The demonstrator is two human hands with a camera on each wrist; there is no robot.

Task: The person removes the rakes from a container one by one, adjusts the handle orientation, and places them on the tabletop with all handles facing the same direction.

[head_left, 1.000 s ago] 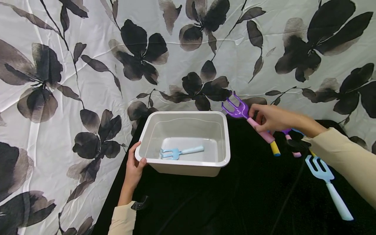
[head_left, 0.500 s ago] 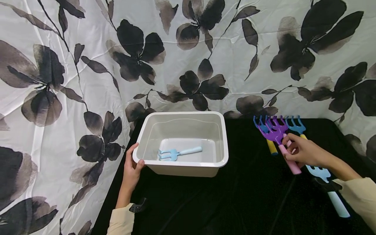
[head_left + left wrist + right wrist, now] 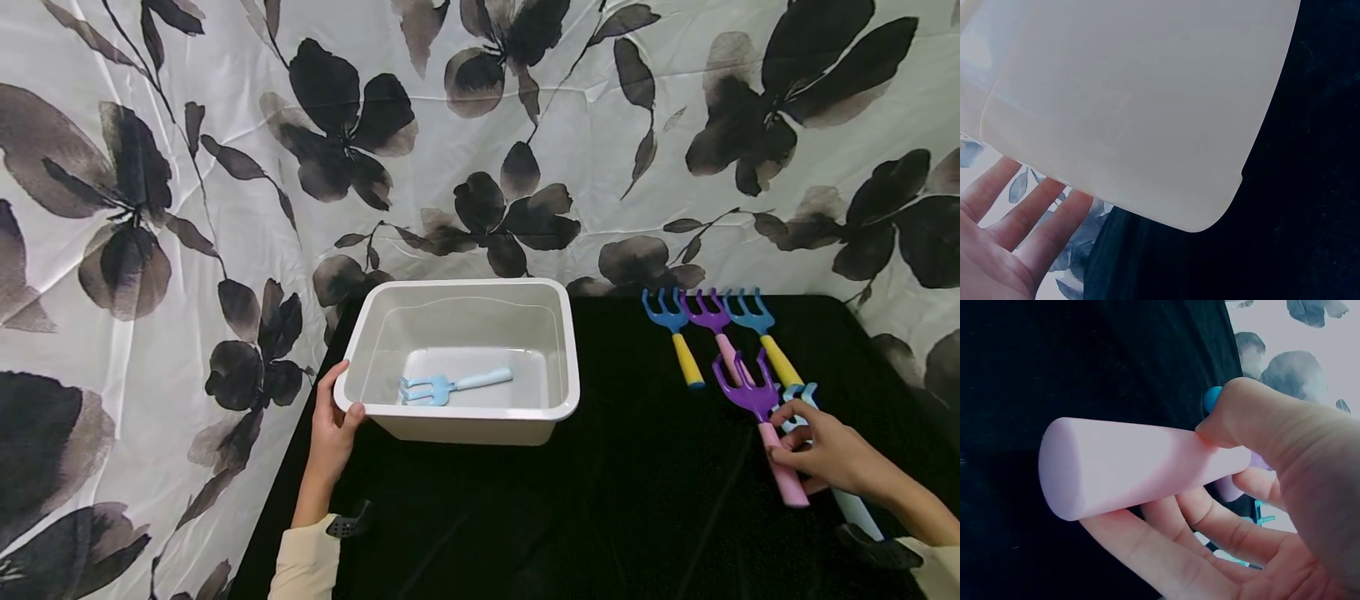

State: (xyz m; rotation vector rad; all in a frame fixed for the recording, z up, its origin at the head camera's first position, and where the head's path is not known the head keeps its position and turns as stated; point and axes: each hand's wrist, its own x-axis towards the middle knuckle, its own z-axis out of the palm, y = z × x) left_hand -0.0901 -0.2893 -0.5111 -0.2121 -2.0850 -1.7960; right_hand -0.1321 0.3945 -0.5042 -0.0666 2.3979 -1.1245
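My left hand (image 3: 330,437) grips the near left corner of a grey-white plastic tub (image 3: 465,429), thumb over the rim. In the left wrist view its fingers (image 3: 1054,228) lie against the tub's outer wall. Inside the tub lies a light blue hand fork (image 3: 442,388). On the right, my right hand (image 3: 832,454) pinches the pink handle of a purple hand fork (image 3: 782,471), tines pointing away from me. The right wrist view shows thumb and fingers around that pink handle (image 3: 1129,465). Partly hidden behind my right hand is another light blue hand fork (image 3: 857,512).
Behind the held fork, a row of hand forks lies on the black cloth (image 3: 600,517): a blue one with yellow handle (image 3: 686,358), a purple one with pink handle (image 3: 724,343), and another blue-and-yellow one (image 3: 782,358). A floral curtain (image 3: 600,167) hangs behind and left.
My right hand has carried the purple fork from beside the tub's right rim to the right and nearer me, below the row. My left hand keeps its hold on the tub.
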